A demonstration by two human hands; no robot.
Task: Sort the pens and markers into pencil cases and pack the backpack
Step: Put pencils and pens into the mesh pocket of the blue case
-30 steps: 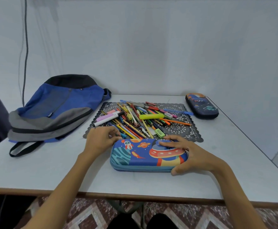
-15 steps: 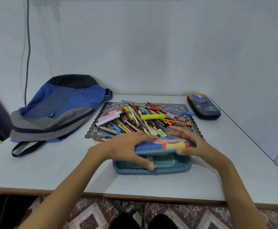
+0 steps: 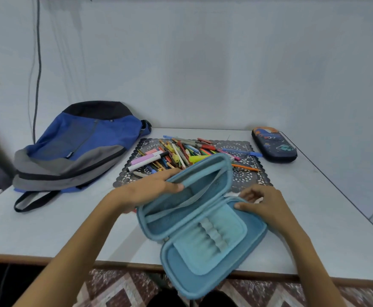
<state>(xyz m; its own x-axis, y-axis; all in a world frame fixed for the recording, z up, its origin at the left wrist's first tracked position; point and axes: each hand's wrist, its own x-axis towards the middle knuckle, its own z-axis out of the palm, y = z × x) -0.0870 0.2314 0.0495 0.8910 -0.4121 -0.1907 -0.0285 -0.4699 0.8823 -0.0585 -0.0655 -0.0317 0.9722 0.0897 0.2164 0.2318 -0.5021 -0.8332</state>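
Teal lining is laid bare because the fingers [image 3: 174, 186] of the left hand [image 3: 150, 192] are curled over the rim of the raised half of the open pencil case [image 3: 203, 258], at its left end, so that this half is propped up. The thumb [image 3: 241, 206] of the right hand [image 3: 266, 203] is pressed on the right end of the lower half, with the other fingers curled close behind it, apparently to steady the hinge side.

The lower half is tilted toward the person and overhangs the near edge of the desk [image 3: 48, 229], so the elastic loops [image 3: 209, 233] and the mesh pocket [image 3: 181, 201] can be checked; nothing is seen in either.

Pens and markers [image 3: 181, 154] are heaped on a dark lace mat [image 3: 247, 175] just behind the case, within easy reach for sorting. A dark pencil case [image 3: 274, 145], closed, is set near the far right corner. The backpack [image 3: 81, 147] is laid flat at the far left corner, not yet packed.
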